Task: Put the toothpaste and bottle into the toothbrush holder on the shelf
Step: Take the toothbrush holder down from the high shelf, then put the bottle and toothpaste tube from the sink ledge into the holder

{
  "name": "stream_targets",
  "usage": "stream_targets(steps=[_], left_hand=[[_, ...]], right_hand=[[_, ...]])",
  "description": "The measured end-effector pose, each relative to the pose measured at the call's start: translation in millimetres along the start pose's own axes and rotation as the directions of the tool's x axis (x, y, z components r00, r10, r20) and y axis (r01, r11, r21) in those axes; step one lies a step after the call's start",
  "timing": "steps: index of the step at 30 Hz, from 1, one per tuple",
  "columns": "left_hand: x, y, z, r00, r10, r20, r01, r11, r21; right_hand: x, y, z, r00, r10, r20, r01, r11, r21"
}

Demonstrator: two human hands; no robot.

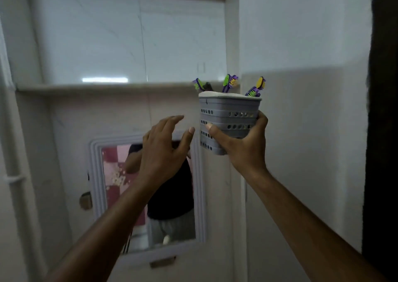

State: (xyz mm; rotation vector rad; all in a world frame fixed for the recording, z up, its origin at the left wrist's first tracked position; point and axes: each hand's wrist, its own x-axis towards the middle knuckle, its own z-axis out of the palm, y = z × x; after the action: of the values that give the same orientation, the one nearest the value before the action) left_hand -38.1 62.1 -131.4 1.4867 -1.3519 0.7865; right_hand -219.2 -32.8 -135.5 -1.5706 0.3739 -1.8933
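My right hand (pixel 241 144) grips the lower part of a grey perforated toothbrush holder (pixel 229 111), held up in the air just below the level of the white shelf (pixel 103 87). Several toothbrushes with green, purple and yellow heads (pixel 228 81) stick out of its top, along with a dark object (pixel 208 86) that I cannot identify. Just left of the holder, my left hand (pixel 165 146) hovers with fingers spread and nothing in it. No toothpaste or bottle can be made out clearly.
A white-framed mirror (pixel 94 174) hangs on the wall below the shelf and reflects a person in a dark top. A wall corner (pixel 239 45) rises right of the shelf recess. A dark door frame (pixel 383 109) runs along the right edge. A white pipe (pixel 13 152) stands at left.
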Motion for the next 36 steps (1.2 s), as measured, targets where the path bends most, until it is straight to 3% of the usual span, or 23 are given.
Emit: stream_targets(steps=[6,12,18,27,32,36], left_hand=[[-134.2,-13.9,10.0,0.984,-0.106,0.142,0.116,0.991,-0.061],[-289.0,-38.8,19.3,0.916,-0.266,0.299,0.291,0.956,-0.039],[-399.8,-64.7,17.3,0.782,-0.477,0.402,0.526,0.85,-0.016],[-529.4,-110.0,31.9,0.565,-0.681,0.467,0.74,0.668,0.078],[-585.9,-149.2,37.7,0.489,-0.7,0.52,0.696,0.673,0.25],[-602.0,-185.0,41.1,0.408,-0.647,0.644,0.46,0.755,0.467]], right_hand=[[-110.7,63.2,-37.3,0.983,0.149,0.104,-0.146,0.989,-0.029],[-237.7,122.7,-68.8,0.889,0.417,0.19,-0.386,0.905,-0.177],[-342.2,164.2,-93.7,0.795,0.57,0.208,-0.485,0.804,-0.344],[-443.8,219.7,-102.3,0.681,0.704,0.203,-0.557,0.678,-0.48],[-488.9,250.8,-106.7,0.614,0.764,0.197,-0.58,0.606,-0.544],[-511.4,269.4,-110.4,0.556,0.812,0.178,-0.577,0.531,-0.621]])
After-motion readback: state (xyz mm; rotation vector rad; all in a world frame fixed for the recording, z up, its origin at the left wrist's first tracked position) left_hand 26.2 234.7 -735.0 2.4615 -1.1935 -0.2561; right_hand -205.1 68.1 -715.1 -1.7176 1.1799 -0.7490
